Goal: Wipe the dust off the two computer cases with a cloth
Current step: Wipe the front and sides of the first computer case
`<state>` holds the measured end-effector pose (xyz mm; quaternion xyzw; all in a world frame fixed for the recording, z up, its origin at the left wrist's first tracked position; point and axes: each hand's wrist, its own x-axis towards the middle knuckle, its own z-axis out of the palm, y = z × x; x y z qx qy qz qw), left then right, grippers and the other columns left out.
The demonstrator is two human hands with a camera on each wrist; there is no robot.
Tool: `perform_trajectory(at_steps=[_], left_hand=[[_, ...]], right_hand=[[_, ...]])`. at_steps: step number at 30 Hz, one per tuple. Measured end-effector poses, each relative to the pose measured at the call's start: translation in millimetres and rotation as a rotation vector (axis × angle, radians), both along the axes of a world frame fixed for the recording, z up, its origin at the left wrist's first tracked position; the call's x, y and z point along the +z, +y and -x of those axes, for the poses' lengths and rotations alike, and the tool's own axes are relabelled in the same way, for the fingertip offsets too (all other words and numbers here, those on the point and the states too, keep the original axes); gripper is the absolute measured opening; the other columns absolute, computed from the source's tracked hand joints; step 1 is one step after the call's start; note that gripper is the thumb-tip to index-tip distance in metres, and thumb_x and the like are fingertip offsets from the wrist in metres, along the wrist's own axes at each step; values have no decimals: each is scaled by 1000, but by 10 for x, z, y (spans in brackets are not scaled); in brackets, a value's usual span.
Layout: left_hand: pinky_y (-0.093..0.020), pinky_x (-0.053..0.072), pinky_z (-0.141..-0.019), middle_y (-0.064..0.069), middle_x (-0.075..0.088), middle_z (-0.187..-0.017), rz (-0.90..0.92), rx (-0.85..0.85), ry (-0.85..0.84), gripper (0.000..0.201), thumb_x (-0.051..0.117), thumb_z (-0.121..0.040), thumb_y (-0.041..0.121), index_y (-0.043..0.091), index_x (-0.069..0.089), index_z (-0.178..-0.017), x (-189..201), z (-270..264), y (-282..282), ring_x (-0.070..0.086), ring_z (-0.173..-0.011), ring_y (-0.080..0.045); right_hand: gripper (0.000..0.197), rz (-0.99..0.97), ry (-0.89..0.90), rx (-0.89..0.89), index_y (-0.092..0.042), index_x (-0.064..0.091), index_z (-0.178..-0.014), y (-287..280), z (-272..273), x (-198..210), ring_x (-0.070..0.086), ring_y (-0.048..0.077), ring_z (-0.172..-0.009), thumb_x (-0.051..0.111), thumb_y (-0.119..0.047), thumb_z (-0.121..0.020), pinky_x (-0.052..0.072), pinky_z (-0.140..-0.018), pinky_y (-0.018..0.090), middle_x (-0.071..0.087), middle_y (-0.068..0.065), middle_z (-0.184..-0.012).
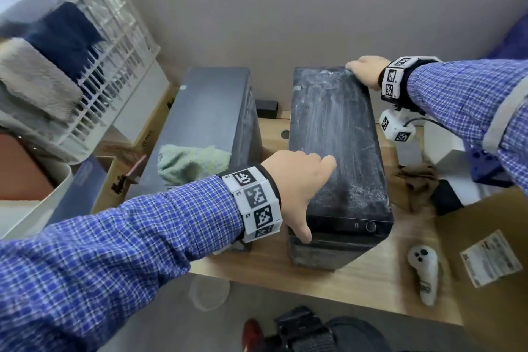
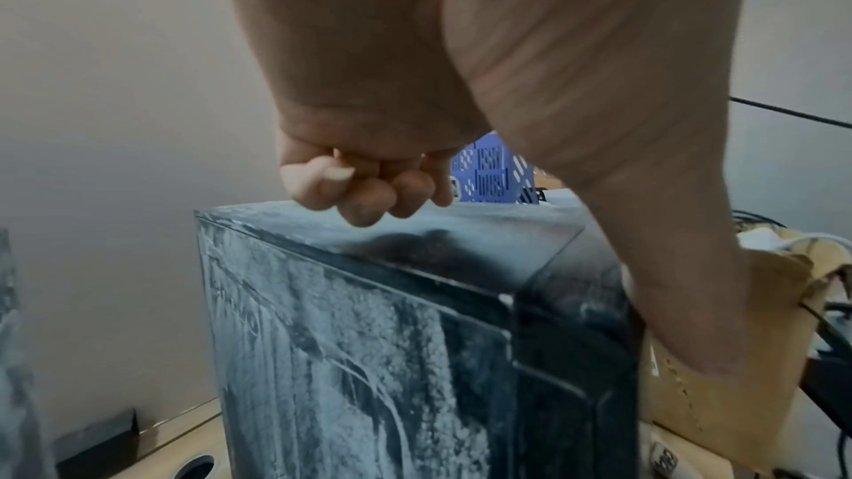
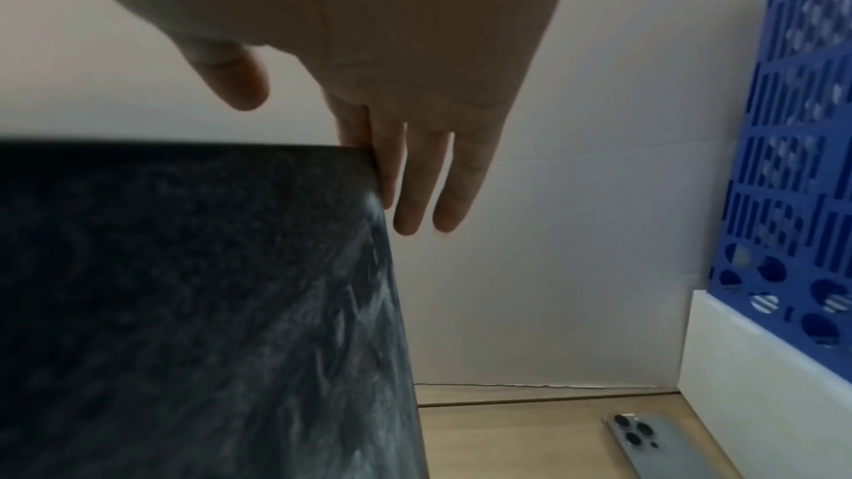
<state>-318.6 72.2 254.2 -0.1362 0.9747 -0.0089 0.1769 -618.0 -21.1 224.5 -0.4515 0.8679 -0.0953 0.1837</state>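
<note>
Left hand [image 1: 291, 180] gripped the near top edge of the dusty black metal computer case [image 1: 334, 134], fingers curled; right hand [image 1: 367, 70], fingers straight, touched its far corner.

No legible text on any object.

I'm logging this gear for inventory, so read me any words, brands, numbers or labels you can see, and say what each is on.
"5", probably: tiny digit on the left wrist's marker band; its squares are codes, not words.
White label on the cardboard box: too blurred.
Raised logo on the dusty computer case: illegible.
Sticker on the controller: too small.
</note>
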Motion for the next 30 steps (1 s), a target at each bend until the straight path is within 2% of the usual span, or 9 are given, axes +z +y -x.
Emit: perform_trajectory(at_steps=[2, 5, 9, 15, 17, 21, 24, 26, 30], left_hand=[[-35, 45, -59, 3, 48, -90, 34, -22, 2, 94, 83, -46, 72, 20, 21, -95, -15, 39, 30, 48, -73, -18], [-35, 47, -59, 3, 47, -89, 34, -44, -6, 90, 83, -47, 69, 20, 23, -94, -27, 69, 37, 49, -73, -19], [-35, 47, -59, 4, 46, -87, 14, -43, -14, 85, 83, -48, 67, 20, 30, -96, -6, 75, -9, 48, -71, -16], [-38, 51, -61, 6, 49, -87, 29, -87, 33, 86, 82, -45, 67, 21, 34, -100, 48, 155, -91, 51, -72, -17], [-38, 50, -59, 6, 49, -83, 10, -85, 66, 85, 82, -45, 67, 21, 33, -97, 40, 187, -71, 51, -68, -18], [-34, 45, -53, 6, 50, -78, -24, -70, 109, 87, 81, -42, 70, 20, 31, -93, 19, 290, 7, 51, -63, -17], [-37, 49, -56, 7, 50, -76, -29, -61, 141, 88, 81, -39, 71, 20, 33, -93, -8, 357, 36, 52, -62, -17], [-35, 46, -57, 7, 49, -77, -34, -59, 167, 88, 82, -39, 69, 20, 34, -94, -26, 399, 44, 50, -64, -16], [-33, 35, -57, 8, 45, -79, -49, -46, 226, 88, 82, -39, 70, 20, 33, -92, -77, 462, 42, 45, -67, -14]], right_hand=[[58, 14, -6, -23, -11, 55, -120, 28, -24, 33, 52, 31, -96, 32, -53, -88, 43, -93, 41, 57, 15, -125], [61, 19, -16, -50, -11, 56, -119, 74, 6, 64, 57, 35, -98, 32, -57, -87, 45, -93, 43, 58, 15, -121], [61, -7, 0, -116, -12, 59, -99, 249, 149, 72, 62, 33, -82, 32, -63, -79, 51, -89, 47, 64, 12, -100], [55, 39, -124, -321, -12, 60, -90, 594, 410, 38, 69, 32, -61, 41, -61, -76, 59, -69, 48, 66, 13, -84], [59, 37, -136, -355, -9, 60, -90, 658, 467, 32, 70, 33, -63, 42, -63, -74, 58, -72, 48, 66, 15, -83], [80, 44, -98, -400, -6, 60, -100, 698, 586, 16, 67, 37, -80, 40, -74, -63, 53, -88, 50, 65, 16, -97], [74, 45, -92, -389, -5, 61, -100, 671, 580, 38, 65, 34, -75, 42, -71, -71, 54, -82, 43, 65, 17, -93], [74, 29, -92, -341, -7, 63, -100, 599, 574, 59, 65, 33, -76, 41, -72, -73, 52, -79, 42, 65, 16, -95], [91, -26, -56, -253, -10, 62, -113, 376, 613, 83, 62, 34, -89, 34, -81, -62, 48, -92, 42, 62, 18, -110]])
